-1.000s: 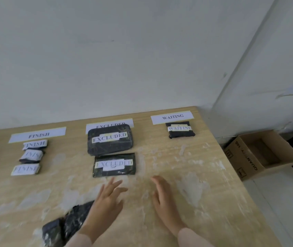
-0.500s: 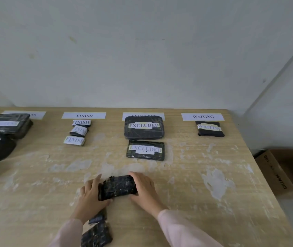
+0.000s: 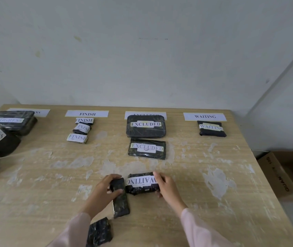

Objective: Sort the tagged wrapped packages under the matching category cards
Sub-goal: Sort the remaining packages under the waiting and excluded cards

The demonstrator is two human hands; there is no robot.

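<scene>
My right hand (image 3: 167, 186) grips a black wrapped package (image 3: 142, 183) whose white tag reads WAITING upside down, near the table's front middle. My left hand (image 3: 104, 188) holds the top end of a narrow black package (image 3: 120, 200) lying just left of it. Another untagged-looking black package (image 3: 99, 232) lies by my left sleeve. Along the back edge are the cards FINISH (image 3: 86, 114), EXCLUDED (image 3: 129, 114) and WAITING (image 3: 204, 116), plus a partly hidden card (image 3: 40, 112) at the left. Under WAITING sits one tagged package (image 3: 211, 128).
Three small FINISH packages (image 3: 81, 129) and two EXCLUDED packages (image 3: 146, 126) lie under their cards. Large PROGRESS packages (image 3: 8, 122) crowd the left edge. An open cardboard box (image 3: 284, 173) stands on the floor beyond the table's right edge. A wall rises behind the table.
The package held by both hands has been turned over, showing its WAITING tag. My left hand has let go of it and taken a narrow package beside it.
</scene>
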